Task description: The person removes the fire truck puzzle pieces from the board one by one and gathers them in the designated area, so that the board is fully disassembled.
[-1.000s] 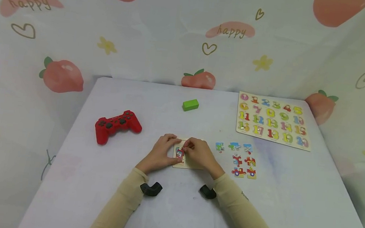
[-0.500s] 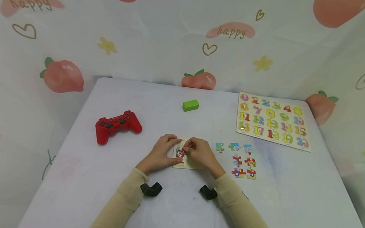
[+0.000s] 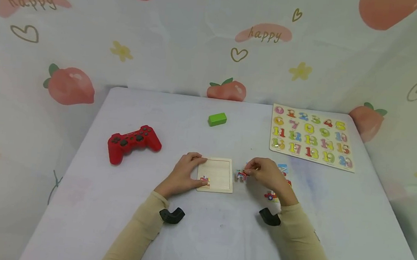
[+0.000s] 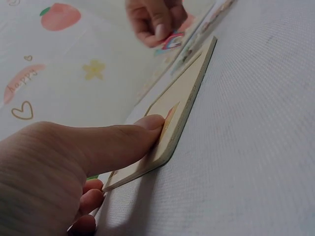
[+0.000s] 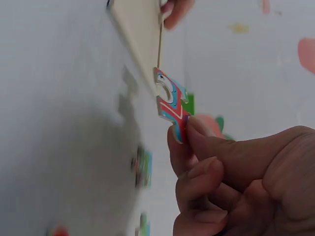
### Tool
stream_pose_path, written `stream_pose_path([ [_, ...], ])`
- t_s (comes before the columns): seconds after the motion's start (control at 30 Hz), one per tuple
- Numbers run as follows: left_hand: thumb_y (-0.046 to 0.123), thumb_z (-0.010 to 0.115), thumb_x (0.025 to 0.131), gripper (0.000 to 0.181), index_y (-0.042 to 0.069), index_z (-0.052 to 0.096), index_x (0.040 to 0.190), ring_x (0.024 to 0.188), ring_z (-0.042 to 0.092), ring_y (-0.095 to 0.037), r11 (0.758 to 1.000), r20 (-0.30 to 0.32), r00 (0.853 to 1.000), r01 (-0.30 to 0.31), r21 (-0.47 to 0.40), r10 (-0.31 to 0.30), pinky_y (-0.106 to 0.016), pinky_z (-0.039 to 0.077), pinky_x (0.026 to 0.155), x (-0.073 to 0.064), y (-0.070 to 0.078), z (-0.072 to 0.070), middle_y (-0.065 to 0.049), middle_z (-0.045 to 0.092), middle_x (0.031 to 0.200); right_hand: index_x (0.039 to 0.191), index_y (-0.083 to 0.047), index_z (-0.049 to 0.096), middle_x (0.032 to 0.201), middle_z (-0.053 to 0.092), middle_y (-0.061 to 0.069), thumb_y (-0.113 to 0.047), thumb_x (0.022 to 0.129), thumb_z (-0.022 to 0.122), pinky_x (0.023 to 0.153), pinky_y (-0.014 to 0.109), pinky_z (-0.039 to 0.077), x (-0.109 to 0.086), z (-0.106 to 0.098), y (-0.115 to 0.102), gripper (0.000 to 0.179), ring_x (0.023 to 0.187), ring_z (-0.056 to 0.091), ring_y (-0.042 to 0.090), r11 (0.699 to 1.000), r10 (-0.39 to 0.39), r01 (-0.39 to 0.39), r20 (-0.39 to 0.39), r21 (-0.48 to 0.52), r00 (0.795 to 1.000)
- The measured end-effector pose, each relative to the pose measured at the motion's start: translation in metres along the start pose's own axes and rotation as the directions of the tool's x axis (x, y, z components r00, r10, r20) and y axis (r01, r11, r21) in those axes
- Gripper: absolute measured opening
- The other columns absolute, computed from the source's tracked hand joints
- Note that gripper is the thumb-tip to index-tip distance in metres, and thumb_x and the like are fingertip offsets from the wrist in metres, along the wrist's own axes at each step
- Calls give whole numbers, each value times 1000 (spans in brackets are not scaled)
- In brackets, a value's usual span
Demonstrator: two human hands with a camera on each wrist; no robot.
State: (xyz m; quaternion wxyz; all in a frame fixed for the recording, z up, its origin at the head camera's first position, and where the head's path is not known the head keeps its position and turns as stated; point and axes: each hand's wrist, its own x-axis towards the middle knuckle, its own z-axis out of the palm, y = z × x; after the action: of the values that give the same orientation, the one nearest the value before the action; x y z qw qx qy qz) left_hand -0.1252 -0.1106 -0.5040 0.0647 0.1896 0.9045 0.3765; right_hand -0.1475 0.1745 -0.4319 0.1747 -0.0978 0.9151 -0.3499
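Note:
My left hand (image 3: pixel 183 175) holds the left side of a small wooden puzzle tray (image 3: pixel 223 175), its thumb over a jigsaw piece (image 3: pixel 204 180) in the near left corner. In the left wrist view that thumb presses at the piece's edge, with the other fingers curled beside the tray. Just right of the tray, my right hand (image 3: pixel 269 175) pinches a red and blue jigsaw piece (image 5: pixel 172 96) between thumb and fingers, raised above the tabletop. Several loose jigsaw pieces (image 3: pixel 271 196) lie on the table, partly hidden under the right hand and forearm.
A red game controller (image 3: pixel 134 143) lies to the left. Farther back is a green block (image 3: pixel 217 119). The number board (image 3: pixel 310 152) occupies the back right, and a patterned cloth backdrop (image 3: pixel 179 39) rises behind the white table.
My right hand has moved right, off the tray, carrying the red and blue piece out with it. The corner piece now shows. My left hand has stayed in place.

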Motion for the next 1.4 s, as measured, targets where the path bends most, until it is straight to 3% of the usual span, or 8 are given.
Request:
stream_pose_path([
  [0.17,34,77,78,68,12,51,138,129,35,-23,1000,-5,1000,-1,-4,1,-43,31,108,-1,1,-2,-7,40,139,89,-3,64,87,67,8,-13,92,63,60,30,44,-6,-14,21,11,70,54,17,999,-7,7,2,-49,1000],
  [0.53,36,77,79,69,12,51,138,129,36,-24,1000,1,1000,-1,10,1,-43,31,108,1,1,0,-7,40,140,89,-3,65,86,67,6,-12,91,64,65,30,45,-4,-19,36,9,73,54,15,998,-29,34,81,-58,996],
  [0.7,34,76,79,68,11,51,137,128,37,-24,1000,-7,1000,-10,21,11,-44,31,107,0,1,-1,-8,41,140,88,-4,65,86,67,5,-12,91,64,66,30,45,-3,-18,37,9,73,55,15,996,-38,45,87,-82,995],
  [0.97,34,76,79,69,12,50,138,130,35,-24,1000,4,1000,0,17,0,-44,31,108,0,1,-1,-8,40,141,93,-6,63,88,64,5,-18,92,65,68,30,45,-7,-15,32,12,75,54,16,993,27,-15,98,-118,995],
  [1.4,35,75,80,64,14,52,136,129,36,-24,1000,-11,1000,-18,11,18,-45,32,107,-2,1,-1,-8,40,140,94,-6,60,90,59,5,-12,82,75,77,39,46,-12,-10,28,20,82,53,20,971,-32,59,121,-231,992],
])
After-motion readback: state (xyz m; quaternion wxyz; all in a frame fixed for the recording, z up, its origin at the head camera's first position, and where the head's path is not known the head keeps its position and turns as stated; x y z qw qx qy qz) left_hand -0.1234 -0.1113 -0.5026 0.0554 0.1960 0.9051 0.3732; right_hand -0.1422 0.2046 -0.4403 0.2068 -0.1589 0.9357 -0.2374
